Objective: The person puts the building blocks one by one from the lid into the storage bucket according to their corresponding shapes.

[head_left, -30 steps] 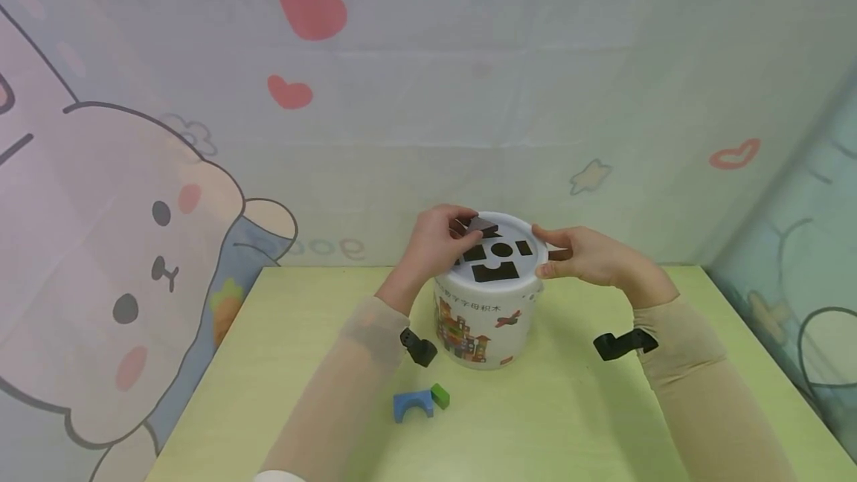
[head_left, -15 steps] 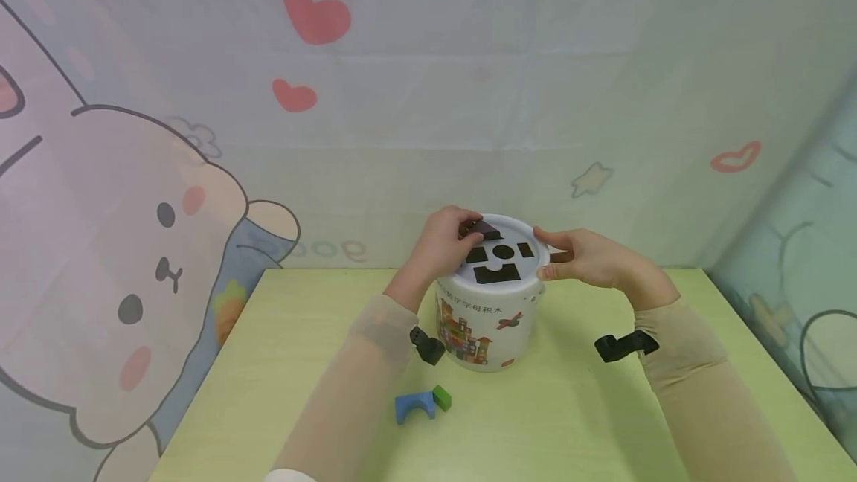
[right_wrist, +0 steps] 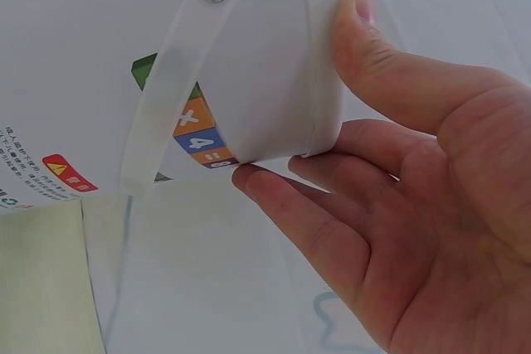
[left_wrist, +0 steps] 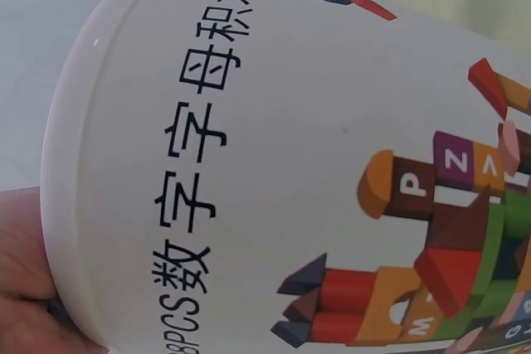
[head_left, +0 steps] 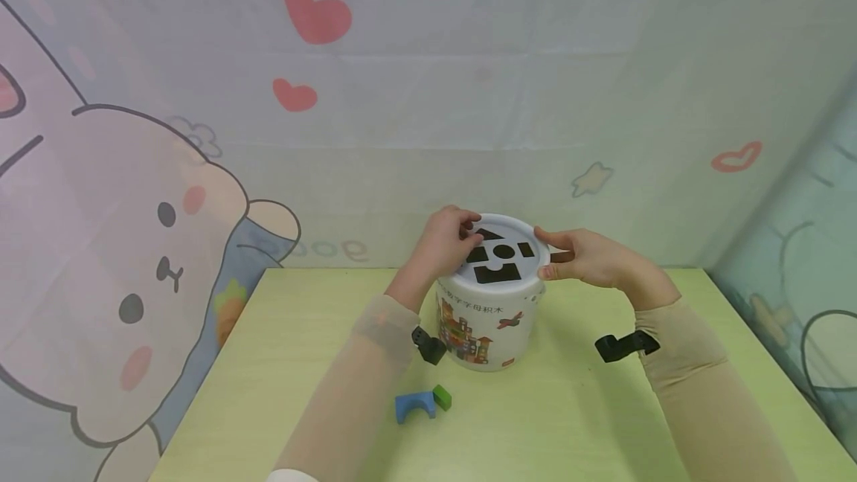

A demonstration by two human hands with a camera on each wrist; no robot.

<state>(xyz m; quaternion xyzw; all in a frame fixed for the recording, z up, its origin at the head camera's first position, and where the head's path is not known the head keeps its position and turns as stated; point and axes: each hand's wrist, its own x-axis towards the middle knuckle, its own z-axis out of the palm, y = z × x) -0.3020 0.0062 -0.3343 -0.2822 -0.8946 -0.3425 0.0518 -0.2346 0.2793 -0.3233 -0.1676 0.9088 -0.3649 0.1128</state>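
A white bucket (head_left: 492, 337) printed with colourful toy blocks stands on the table. Its white lid (head_left: 518, 227) has several dark shaped cut-outs. My left hand (head_left: 442, 240) lies over the lid's left side with bent fingers, its fingertips beside the triangular cut-out (head_left: 491, 234). No block shows in those fingers. From the right, my right hand (head_left: 592, 255) grips the bucket's rim. In the right wrist view the thumb (right_wrist: 365, 39) presses the lid edge while the other fingers bear on the bucket's side from below.
A blue arch block (head_left: 415, 398) and a small green block (head_left: 442, 397) lie together on the pale green table (head_left: 321, 333), nearer me than the bucket. A white strap handle (right_wrist: 178, 80) hangs on the bucket's side. A patterned backdrop (head_left: 428, 95) rises behind the table.
The dark triangular block in my left fingers has gone down through the triangular cut-out and out of sight. My right hand keeps its grip on the rim.
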